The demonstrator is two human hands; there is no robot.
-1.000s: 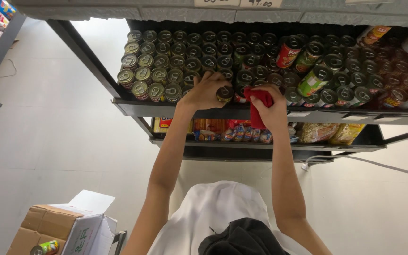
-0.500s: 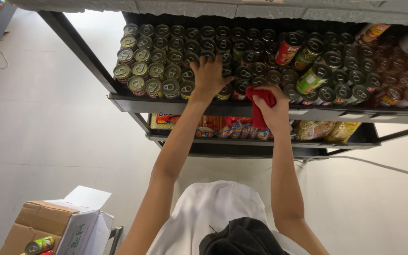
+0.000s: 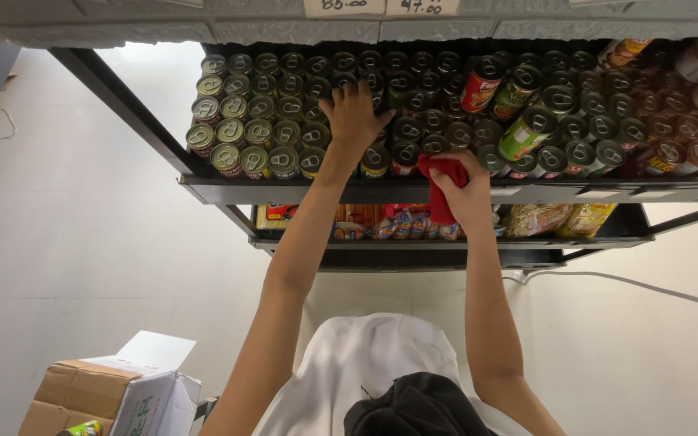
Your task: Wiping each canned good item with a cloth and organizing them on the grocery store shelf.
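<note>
Since a moment ago the left hand (image 3: 355,113) has slid deeper over the cans, from the front edge of the shelf to a few rows back, while the right hand (image 3: 464,194) has barely shifted.

Far left, an open cardboard box (image 3: 103,396) sits on the pale floor (image 3: 66,258). Above it, the black metal shelf (image 3: 446,192) carries tight rows of ring-pull cans (image 3: 260,129). The left hand lies spread, fingers splayed flat on the can tops, gripping nothing that I can see. Just beside it, the right hand is closed around a bunched red cloth (image 3: 444,182) at the shelf's front lip, touching the front row of cans.

To my eye, steadying the rows with that flat palm is sensible; the cloth should pass lightly so no can tips off the edge.

Further right, several cans (image 3: 527,129) lie tilted on top of the rows. A lower shelf (image 3: 446,241) holds packets, and a cable (image 3: 632,282) trails across the floor.
</note>
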